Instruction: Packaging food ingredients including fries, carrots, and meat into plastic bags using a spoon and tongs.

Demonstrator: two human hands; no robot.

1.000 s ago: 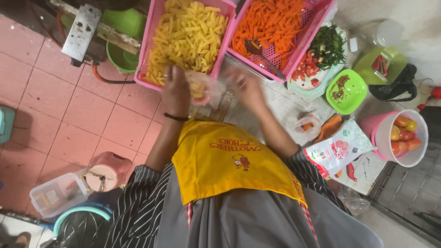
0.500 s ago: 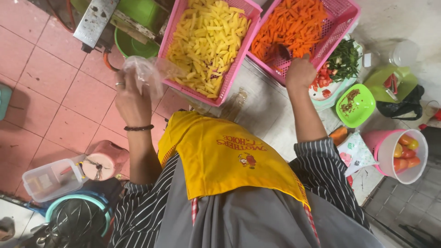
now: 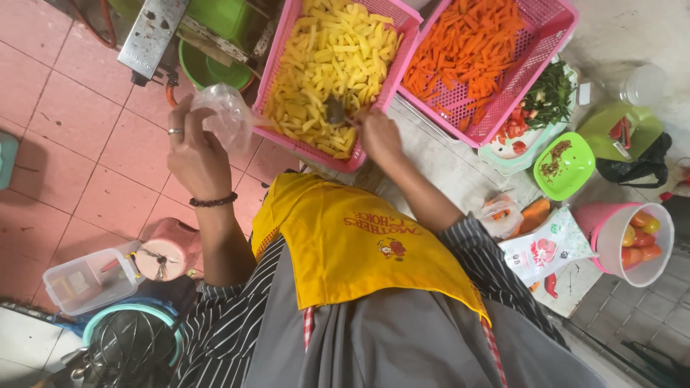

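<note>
- left hand (image 3: 195,154) is up off to the side over the pink floor tiles (image 3: 65,136), fingers pinched around the mouth of a small clear plastic bag (image 3: 228,115), ring and a dark bead bracelet on that arm
- the bag sits just beside the near corner of the pink basket (image 3: 399,21) with the yellow potato sticks (image 3: 330,65)
- right hand (image 3: 377,135) is at the near edge of that same basket, fingers clenched on the handle of a metal spoon (image 3: 335,111) whose bowl is down in the yellow sticks
- second pink basket next to it on the table (image 3: 453,165) is piled with orange carrot sticks (image 3: 467,50)
- further right there's a green bowl (image 3: 564,165) and a pink bucket of tomatoes (image 3: 632,241)
- person's in a yellow apron (image 3: 359,244) over a striped shirt
</note>
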